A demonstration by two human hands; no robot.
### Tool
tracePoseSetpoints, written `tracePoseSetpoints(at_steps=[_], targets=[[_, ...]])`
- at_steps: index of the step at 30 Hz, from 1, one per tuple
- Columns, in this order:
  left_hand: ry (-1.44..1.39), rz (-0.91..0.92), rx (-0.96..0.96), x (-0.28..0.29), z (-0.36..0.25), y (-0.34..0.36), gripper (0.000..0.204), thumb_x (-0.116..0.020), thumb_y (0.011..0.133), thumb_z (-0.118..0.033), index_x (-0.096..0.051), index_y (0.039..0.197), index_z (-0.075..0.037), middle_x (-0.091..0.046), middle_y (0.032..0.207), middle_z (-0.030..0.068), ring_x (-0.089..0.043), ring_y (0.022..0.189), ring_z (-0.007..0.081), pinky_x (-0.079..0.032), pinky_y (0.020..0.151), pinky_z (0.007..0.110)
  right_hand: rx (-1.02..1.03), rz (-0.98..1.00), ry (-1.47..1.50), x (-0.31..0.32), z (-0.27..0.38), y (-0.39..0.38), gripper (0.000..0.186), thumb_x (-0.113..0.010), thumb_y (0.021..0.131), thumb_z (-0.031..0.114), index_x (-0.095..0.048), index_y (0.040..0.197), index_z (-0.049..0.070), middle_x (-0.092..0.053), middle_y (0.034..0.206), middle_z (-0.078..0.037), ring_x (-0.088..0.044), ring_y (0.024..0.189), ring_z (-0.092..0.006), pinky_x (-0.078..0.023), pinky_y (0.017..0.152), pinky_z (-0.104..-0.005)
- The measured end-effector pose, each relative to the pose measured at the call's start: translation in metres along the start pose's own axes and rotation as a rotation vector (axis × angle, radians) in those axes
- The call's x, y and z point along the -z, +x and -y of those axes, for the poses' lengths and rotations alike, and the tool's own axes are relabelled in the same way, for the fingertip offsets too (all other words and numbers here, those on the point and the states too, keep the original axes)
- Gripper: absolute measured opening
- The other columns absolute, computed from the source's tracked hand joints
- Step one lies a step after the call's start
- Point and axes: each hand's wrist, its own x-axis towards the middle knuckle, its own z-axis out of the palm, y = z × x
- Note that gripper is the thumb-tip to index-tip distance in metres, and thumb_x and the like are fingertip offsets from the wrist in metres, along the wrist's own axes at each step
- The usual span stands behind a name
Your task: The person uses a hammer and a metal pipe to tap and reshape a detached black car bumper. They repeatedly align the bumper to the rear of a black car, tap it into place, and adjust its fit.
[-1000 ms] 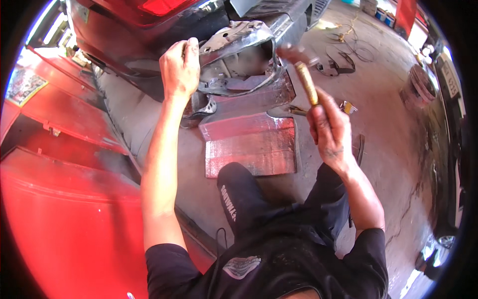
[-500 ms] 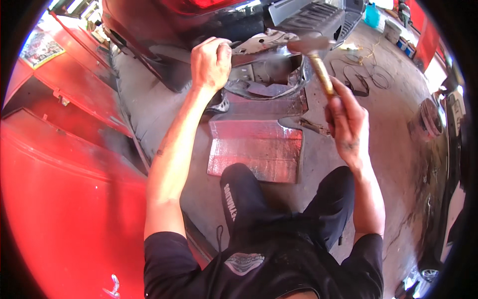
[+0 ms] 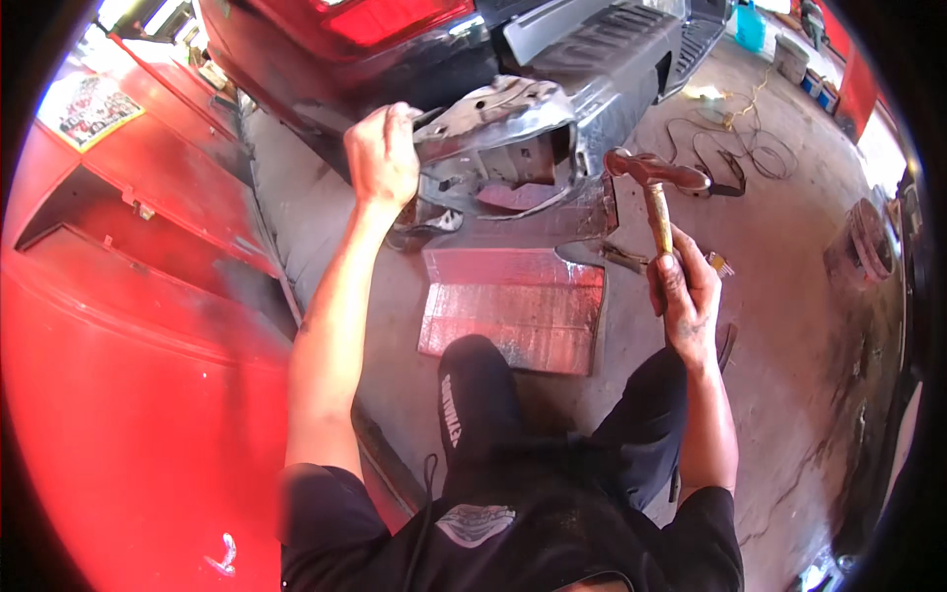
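Under the vehicle's rear corner, my left hand grips the bent metal bracket by its left edge, and my right hand clasps the hammer just beside its right end. Best I brace firmly and strike squarely.

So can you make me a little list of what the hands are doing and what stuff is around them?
left hand: gripping the edge of a bent grey metal car panel, grip shut
right hand: grip shut on a hammer with a wooden handle, head raised beside the panel
ground: concrete floor with a ribbed metal sheet in front of the knees
behind: vehicle rear with red tail light
left side: red body panel
far right: coiled cable
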Motion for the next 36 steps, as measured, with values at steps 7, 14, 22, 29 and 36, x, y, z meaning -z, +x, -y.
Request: tracePoseSetpoints(at_steps=[7, 14, 22, 29, 36], targets=[[0.158, 0.14, 0.02, 0.008, 0.004, -0.002, 0.042, -0.044, 0.106, -0.028, -0.07, 0.1, 0.004, -0.071, 0.085, 0.0136, -0.064, 0.079, 0.0203, -0.05, 0.077, 0.035, -0.305, -0.091, -0.04, 0.051, -0.083, -0.026, 0.039, -0.059, 0.103, 0.024, -0.06, 0.133, -0.001, -0.049, 0.067, 0.004, -0.041, 0.055, -0.0059, -0.034, 0.049, -0.0246], [0.173, 0.104, 0.03, 0.011, 0.0, 0.001, 0.047, -0.041, 0.105, -0.028, -0.07, 0.096, 0.008, -0.07, 0.086, 0.0145, -0.066, 0.082, 0.02, -0.05, 0.078, 0.033, -0.545, -0.309, -0.351, 0.157, -0.294, -0.117, 0.032, -0.062, 0.098, 0.018, -0.065, 0.123, -0.002, -0.06, 0.075, -0.018, -0.053, 0.063, -0.023, -0.044, 0.06, -0.038], [0.166, 0.122, -0.03, 0.011, -0.005, 0.0, 0.045, -0.041, 0.101, -0.025, -0.067, 0.093, 0.01, -0.068, 0.085, 0.0168, -0.064, 0.08, 0.0248, -0.048, 0.075, 0.035, -0.548, -0.241, -0.886, 0.228, -0.378, -0.211, 0.035, -0.061, 0.094, 0.017, -0.063, 0.125, 0.001, -0.067, 0.103, -0.03, -0.065, 0.098, -0.0476, -0.051, 0.081, -0.0515], [0.166, 0.119, 0.014, 0.008, -0.003, -0.001, 0.048, -0.038, 0.105, -0.028, -0.068, 0.097, 0.009, -0.068, 0.089, 0.0152, -0.064, 0.082, 0.0226, -0.048, 0.076, 0.035, -0.678, -0.26, -0.596, 0.206, -0.416, -0.267, 0.038, -0.059, 0.093, 0.016, -0.061, 0.129, 0.003, -0.068, 0.104, -0.029, -0.065, 0.096, -0.0482, -0.051, 0.08, -0.0529], [0.214, 0.147, 0.017, 0.015, -0.01, -0.004, 0.051, -0.035, 0.108, -0.029, -0.066, 0.104, 0.011, -0.07, 0.1, 0.0153, -0.065, 0.093, 0.0216, -0.049, 0.089, 0.035, -0.785, -0.165, -0.991, 0.191, -0.384, -0.229, 0.05, -0.058, 0.091, 0.007, -0.054, 0.14, 0.014, -0.068, 0.093, -0.024, -0.067, 0.086, -0.0436, -0.051, 0.07, -0.0545]])
